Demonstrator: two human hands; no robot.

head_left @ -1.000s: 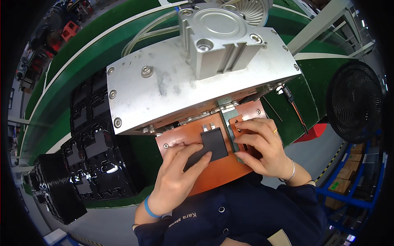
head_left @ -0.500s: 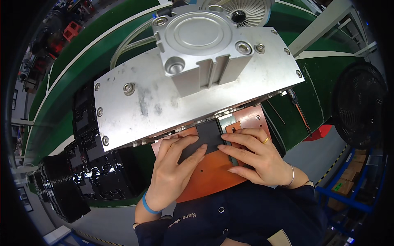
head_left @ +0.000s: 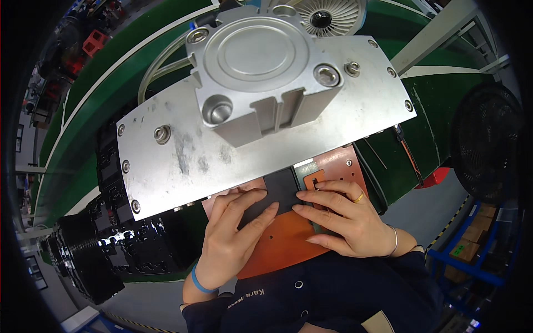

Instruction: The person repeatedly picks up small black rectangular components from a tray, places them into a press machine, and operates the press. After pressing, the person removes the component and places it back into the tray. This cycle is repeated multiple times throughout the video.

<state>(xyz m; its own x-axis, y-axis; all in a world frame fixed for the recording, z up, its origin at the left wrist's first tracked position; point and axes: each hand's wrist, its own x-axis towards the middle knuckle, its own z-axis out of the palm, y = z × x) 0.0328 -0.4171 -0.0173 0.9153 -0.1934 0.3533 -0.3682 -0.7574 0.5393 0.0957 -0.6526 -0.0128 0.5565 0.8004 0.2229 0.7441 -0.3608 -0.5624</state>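
Observation:
A dark grey flat rectangular piece (head_left: 281,190) lies on an orange plate (head_left: 277,247), its far end reaching under the edge of a silver metal press plate (head_left: 266,151). My left hand (head_left: 236,230) rests over its left side, with thumb and forefinger closed against it. At its right edge, my right hand (head_left: 350,216) touches it with two fingertips; the fingers are spread, the thumb apart. An orange slotted tab (head_left: 314,180) sits beside the right fingers, on a copper-coloured base (head_left: 338,162). Part of the dark piece is hidden under my left hand.
A silver cylinder block (head_left: 252,55) stands on the press plate. Black glossy stacked trays (head_left: 133,244) are at left. A dark fan (head_left: 484,141) stands at right, a pale fan (head_left: 327,19) behind. An orange-and-black cutter (head_left: 410,155) lies on the green table (head_left: 425,105).
The press plate and cylinder look larger and have shifted left in the picture; the plate's near-left edge sits lower there. My hands have barely moved and stay on the dark piece.

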